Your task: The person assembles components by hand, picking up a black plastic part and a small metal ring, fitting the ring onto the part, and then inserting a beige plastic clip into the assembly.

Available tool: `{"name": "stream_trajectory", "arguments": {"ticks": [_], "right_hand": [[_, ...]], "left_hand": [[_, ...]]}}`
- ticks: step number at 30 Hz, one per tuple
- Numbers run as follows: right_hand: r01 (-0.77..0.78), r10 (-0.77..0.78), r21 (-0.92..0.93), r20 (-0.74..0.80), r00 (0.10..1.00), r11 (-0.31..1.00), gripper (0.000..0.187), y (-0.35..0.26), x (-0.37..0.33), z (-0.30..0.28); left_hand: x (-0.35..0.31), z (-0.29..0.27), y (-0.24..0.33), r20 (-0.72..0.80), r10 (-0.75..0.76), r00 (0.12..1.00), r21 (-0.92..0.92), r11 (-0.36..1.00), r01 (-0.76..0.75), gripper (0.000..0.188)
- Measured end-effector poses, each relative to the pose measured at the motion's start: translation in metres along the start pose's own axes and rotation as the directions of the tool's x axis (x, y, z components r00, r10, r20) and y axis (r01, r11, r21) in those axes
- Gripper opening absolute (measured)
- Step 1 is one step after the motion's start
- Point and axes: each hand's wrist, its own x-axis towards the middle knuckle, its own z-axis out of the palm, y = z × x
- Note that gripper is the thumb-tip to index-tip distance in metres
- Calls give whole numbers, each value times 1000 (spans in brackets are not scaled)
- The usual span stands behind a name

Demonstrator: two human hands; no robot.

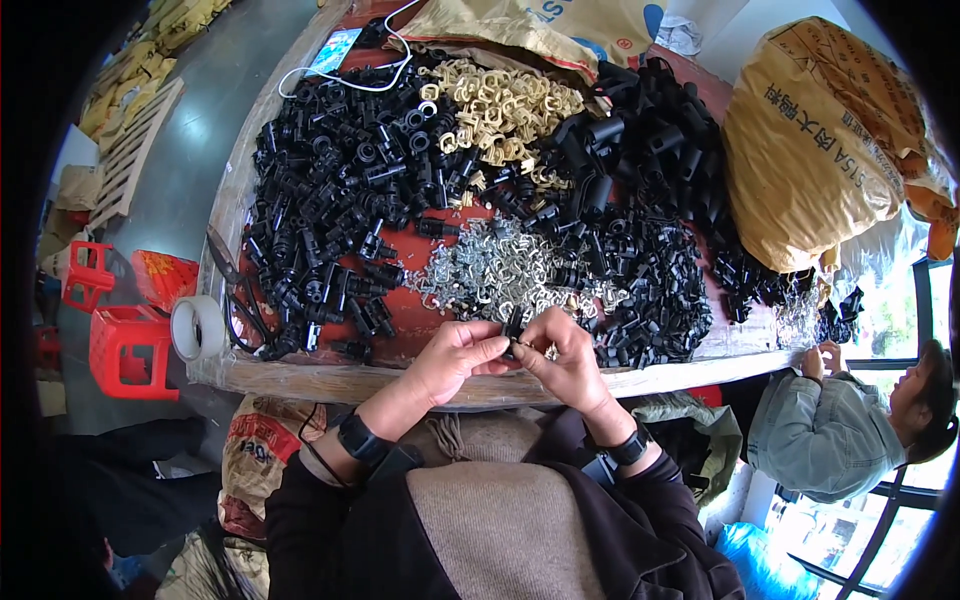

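Above the table's near edge, my left hand (452, 362) and my right hand (566, 366) meet, both closed in a pinch on a small black plastic part (514, 322). My fingers hide most of it, so its exact kind is unclear. Just beyond my fingertips lies a heap of small silvery metal clips (500, 262). Black plastic fittings (345, 190) are piled on the left, and beige plastic clips (505, 105) at the back middle. Larger black tubes (650, 140) lie at the back right, with smaller black pieces (660, 300) near my right hand.
Scissors (238, 290) and a tape roll (198, 328) lie at the table's left edge. A white cable (350, 82) crosses the far pile. A full yellow sack (810, 150) stands right. Red stools (132, 350) are on the left floor. Another person (835, 430) sits at right.
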Motion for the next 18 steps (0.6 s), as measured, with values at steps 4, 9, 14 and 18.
{"name": "stream_trajectory", "arguments": {"ticks": [4,9,14,18], "right_hand": [[-276,256,405,102,961,872,13,12,0,9],[-293,146,377,373,916,878,13,24,29,-2],[241,-230,-280,72,971,929,13,14,126,-28],[127,-328,-908,-12,945,400,16,77,188,-27]], "left_hand": [[0,-3,1,29,19,999,40,999,-20,23],[-1,-17,9,5,-23,1000,-56,998,24,22],[-8,-31,17,-105,8,994,-104,994,-19,20],[-6,-31,18,-143,24,989,-163,986,-47,18]]}}
